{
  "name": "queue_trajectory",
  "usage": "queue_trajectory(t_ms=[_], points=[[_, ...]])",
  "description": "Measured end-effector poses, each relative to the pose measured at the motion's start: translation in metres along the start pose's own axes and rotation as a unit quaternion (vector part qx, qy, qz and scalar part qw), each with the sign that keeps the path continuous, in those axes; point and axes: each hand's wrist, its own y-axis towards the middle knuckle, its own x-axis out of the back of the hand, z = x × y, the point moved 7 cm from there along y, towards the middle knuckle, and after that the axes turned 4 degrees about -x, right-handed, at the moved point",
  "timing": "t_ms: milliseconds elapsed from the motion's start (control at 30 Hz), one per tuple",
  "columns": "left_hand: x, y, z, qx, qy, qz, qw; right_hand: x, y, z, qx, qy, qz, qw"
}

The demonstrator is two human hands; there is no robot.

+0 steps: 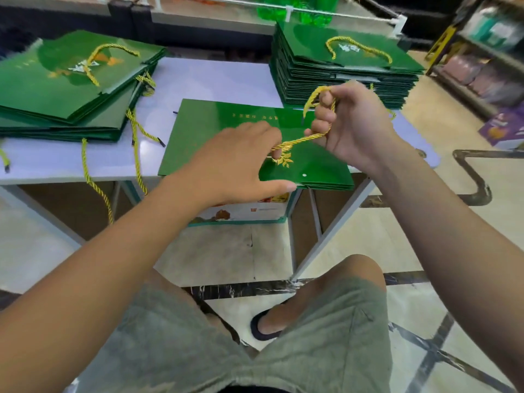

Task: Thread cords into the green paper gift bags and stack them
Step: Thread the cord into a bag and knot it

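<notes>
Head view: right hand (354, 129) grips cord (301, 140); spread left hand (235, 165) presses the bag (209, 129).

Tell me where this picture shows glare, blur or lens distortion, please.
Head view: soft glare on the white table and the glossy middle bag. Head view: the shelves at the right edge are blurred; the cord in the right hand is fairly sharp. Head view: the wide lens stretches the forearms toward the corners.

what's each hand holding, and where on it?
Right hand grips the gold cord mid-length, looped over its fingers. Left hand rests on the green bag at the cord's lower end; a pinch there cannot be told.
</notes>
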Motion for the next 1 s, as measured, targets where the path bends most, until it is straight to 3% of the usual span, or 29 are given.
queue_trajectory(t_ms=[100,267,400,533,700,933,1000], points=[[-0.010,0.002,-0.003,0.000,-0.051,-0.010,0.999,0.008,-0.007,0.012,0.027,-0.006,0.015,1.000],[-0.011,-0.001,-0.001,-0.044,-0.078,-0.068,0.994,0.015,-0.013,0.020,0.092,-0.277,0.035,0.956],[-0.014,-0.005,0.004,-0.049,-0.096,-0.069,0.992,0.016,-0.014,0.011,0.058,-0.285,0.055,0.955],[-0.021,-0.003,0.012,-0.025,-0.163,-0.036,0.986,0.017,-0.019,0.011,0.082,-0.347,0.060,0.932],[-0.033,-0.001,0.011,-0.005,-0.047,0.039,0.998,0.013,-0.030,0.020,0.094,-0.423,0.095,0.896],[-0.031,0.001,0.012,-0.023,-0.064,0.018,0.998,0.010,-0.041,0.016,0.102,-0.585,0.111,0.797],[-0.031,0.002,0.012,-0.023,-0.072,0.014,0.997,0.006,-0.042,0.015,0.128,-0.641,0.104,0.750]])
